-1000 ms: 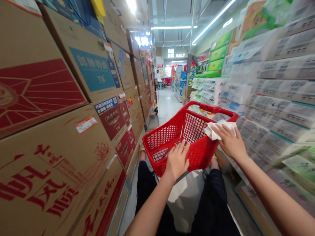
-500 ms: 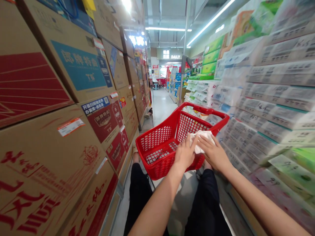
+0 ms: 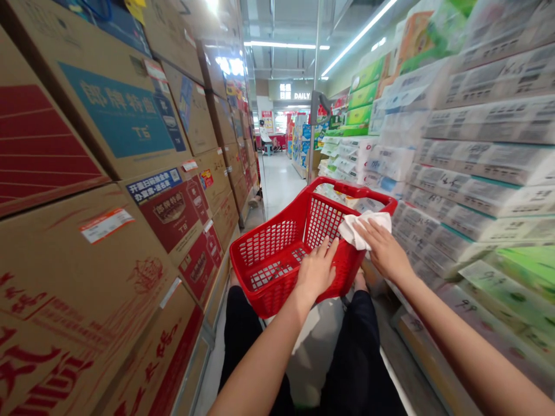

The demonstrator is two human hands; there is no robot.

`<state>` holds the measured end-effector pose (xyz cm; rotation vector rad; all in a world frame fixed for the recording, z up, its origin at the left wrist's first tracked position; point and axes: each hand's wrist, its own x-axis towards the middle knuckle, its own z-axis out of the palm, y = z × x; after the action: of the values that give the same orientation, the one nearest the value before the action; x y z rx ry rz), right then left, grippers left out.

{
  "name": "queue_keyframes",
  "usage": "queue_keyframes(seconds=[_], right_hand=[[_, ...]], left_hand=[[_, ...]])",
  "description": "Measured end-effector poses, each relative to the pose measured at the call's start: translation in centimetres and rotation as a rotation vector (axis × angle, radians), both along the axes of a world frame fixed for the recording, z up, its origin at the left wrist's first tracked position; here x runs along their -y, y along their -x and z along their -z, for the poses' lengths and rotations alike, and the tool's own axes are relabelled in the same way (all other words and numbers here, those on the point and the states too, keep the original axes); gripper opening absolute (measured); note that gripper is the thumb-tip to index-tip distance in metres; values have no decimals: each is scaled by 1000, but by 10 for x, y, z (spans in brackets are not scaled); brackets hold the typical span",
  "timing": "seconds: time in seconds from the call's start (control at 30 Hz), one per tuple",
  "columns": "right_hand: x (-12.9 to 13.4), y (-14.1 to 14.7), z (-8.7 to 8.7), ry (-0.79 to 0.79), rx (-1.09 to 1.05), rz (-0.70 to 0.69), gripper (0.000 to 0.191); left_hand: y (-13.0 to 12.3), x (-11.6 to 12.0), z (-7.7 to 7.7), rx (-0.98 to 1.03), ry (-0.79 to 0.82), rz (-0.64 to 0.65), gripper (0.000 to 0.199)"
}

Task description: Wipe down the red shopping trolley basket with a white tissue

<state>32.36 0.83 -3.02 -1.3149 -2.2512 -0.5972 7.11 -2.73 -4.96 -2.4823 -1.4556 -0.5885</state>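
A red plastic shopping basket with grid sides stands tilted between my legs, a handle bar at its far right end. My left hand rests on the near rim, its fingers stretched out and a little apart over the edge. Farther along that rim, close to the handle, my right hand presses a white cloth against the red plastic. Its fingers lie over the bunched cloth, and the thumb is hidden. Inside the basket only the slotted bottom shows.
Stacked cardboard boxes form a wall on my left. Close on the right rise piles of wrapped tissue packs, blurred in part. Ahead, a pale floor aisle leads past shelves and a thin upright pole.
My right hand has slid the cloth along the rim toward the handle, away from my left hand. The left hand has shifted slightly down and left, and the two hands are apart.
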Motion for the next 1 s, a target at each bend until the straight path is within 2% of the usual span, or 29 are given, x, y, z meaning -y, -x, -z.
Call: queue_keyframes(seconds=[0.07,0.13,0.3,0.37,0.6,0.77,0.83,0.9,1.0], right_hand=[[-8,-9,3,-5,-143,6,87],[-11,-6,12,-21,-291,16,87],[3,41,51,6,-498,-27,88],[4,50,57,13,-525,-46,89],[-31,30,32,-114,-652,26,86],[1,55,50,-14,-554,-40,92],[10,54,52,36,-485,-70,94],[6,42,45,30,-440,-56,95],[-12,20,26,-47,-412,37,95]], left_hand=[[1,2,-1,-6,-1,4,81],[1,1,0,-10,-10,3,81],[0,-1,3,-14,-32,3,82],[0,-1,3,-20,-35,8,83],[1,0,2,-29,-38,11,85],[-1,-1,4,-23,-38,-2,85],[-1,-1,4,-21,-39,-2,85],[-1,-1,4,-24,-37,1,85],[-1,0,3,-30,-33,0,86]])
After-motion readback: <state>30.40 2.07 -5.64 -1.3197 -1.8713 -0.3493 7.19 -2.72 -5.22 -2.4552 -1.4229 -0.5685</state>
